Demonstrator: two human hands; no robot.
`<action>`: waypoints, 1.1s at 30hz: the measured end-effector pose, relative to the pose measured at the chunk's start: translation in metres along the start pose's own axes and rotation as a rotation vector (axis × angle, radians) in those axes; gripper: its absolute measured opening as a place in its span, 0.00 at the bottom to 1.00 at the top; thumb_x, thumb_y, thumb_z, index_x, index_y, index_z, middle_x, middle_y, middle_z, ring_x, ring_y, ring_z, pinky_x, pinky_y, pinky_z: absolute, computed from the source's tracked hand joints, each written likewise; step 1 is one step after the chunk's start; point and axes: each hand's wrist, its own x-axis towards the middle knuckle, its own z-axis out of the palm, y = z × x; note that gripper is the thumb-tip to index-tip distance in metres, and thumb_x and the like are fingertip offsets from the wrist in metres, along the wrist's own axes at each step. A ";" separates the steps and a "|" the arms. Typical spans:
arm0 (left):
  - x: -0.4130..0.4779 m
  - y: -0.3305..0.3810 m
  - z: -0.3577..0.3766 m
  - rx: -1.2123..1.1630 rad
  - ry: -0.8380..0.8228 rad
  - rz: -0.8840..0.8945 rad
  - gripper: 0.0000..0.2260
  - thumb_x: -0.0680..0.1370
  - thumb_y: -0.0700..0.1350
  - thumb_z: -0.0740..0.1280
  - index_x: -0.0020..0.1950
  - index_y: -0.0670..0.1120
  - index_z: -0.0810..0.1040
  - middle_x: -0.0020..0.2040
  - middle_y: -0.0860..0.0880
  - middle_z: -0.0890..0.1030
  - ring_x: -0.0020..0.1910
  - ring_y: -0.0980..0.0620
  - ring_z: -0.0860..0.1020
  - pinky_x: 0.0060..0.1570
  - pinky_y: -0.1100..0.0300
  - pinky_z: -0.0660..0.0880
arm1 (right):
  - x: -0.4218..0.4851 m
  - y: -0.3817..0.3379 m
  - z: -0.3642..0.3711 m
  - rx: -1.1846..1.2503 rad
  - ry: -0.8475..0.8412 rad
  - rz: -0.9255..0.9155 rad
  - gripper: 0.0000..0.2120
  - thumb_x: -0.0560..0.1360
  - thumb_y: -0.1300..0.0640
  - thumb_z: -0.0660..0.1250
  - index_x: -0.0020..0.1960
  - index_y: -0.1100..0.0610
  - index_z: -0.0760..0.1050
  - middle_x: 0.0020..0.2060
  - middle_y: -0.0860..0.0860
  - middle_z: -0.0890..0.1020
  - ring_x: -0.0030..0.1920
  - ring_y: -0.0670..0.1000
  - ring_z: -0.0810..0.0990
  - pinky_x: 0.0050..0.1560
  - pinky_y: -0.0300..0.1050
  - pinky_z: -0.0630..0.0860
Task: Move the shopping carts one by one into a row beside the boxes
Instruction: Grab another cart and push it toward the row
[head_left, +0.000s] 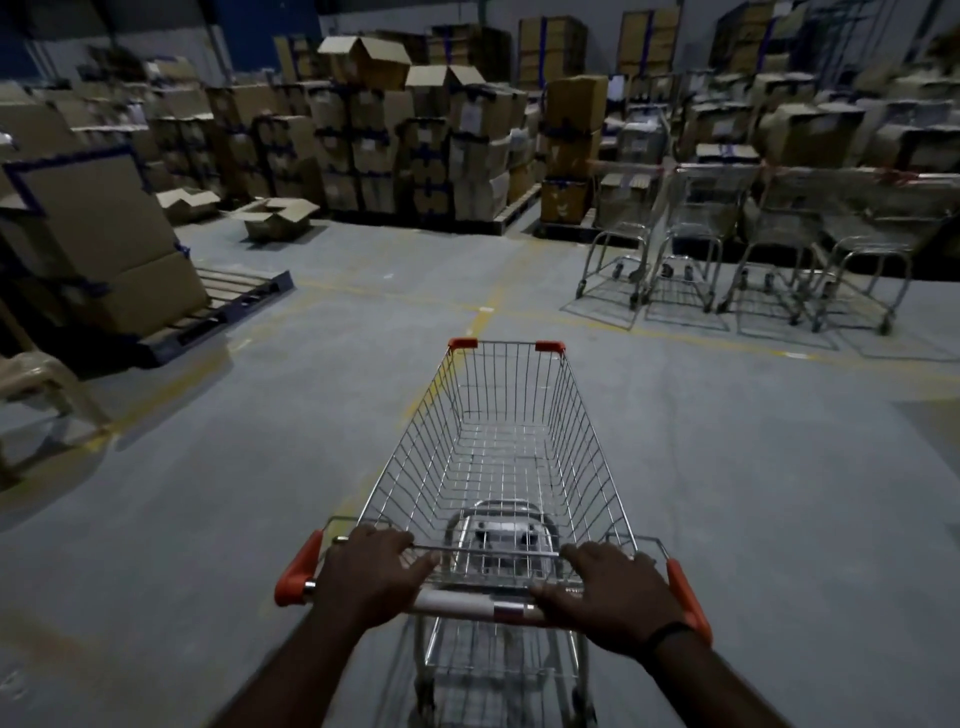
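The handle bar (467, 603) of the shopping cart (498, 457) is being gripped by the left hand (371, 577) and the right hand (613, 587) (fingers curled over it), mid-floor, well apart from the parked carts (727, 234) beside the boxes (374, 130).

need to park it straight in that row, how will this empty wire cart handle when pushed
The silver wire shopping cart with orange corner guards has an empty basket, so it probably feels light and starts easily. On the smooth grey floor it should roll freely and may drift.
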 end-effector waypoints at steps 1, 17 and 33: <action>0.015 -0.003 -0.005 -0.021 0.006 0.000 0.37 0.70 0.75 0.49 0.67 0.56 0.78 0.65 0.55 0.79 0.68 0.53 0.70 0.62 0.54 0.68 | 0.017 -0.003 -0.004 0.018 0.001 0.007 0.54 0.63 0.15 0.35 0.77 0.45 0.62 0.74 0.47 0.69 0.74 0.49 0.65 0.74 0.56 0.57; 0.320 -0.084 -0.047 -0.036 0.009 0.108 0.30 0.74 0.72 0.58 0.66 0.56 0.79 0.65 0.49 0.79 0.66 0.50 0.73 0.60 0.51 0.73 | 0.278 -0.053 -0.051 0.037 0.047 0.134 0.59 0.58 0.15 0.31 0.77 0.45 0.62 0.75 0.46 0.69 0.75 0.48 0.64 0.74 0.57 0.55; 0.633 -0.121 -0.096 -0.043 -0.082 0.279 0.31 0.75 0.72 0.56 0.70 0.55 0.76 0.68 0.49 0.77 0.70 0.49 0.70 0.62 0.50 0.71 | 0.550 -0.074 -0.112 0.068 0.097 0.332 0.55 0.61 0.16 0.33 0.76 0.43 0.65 0.72 0.43 0.71 0.72 0.45 0.68 0.72 0.53 0.61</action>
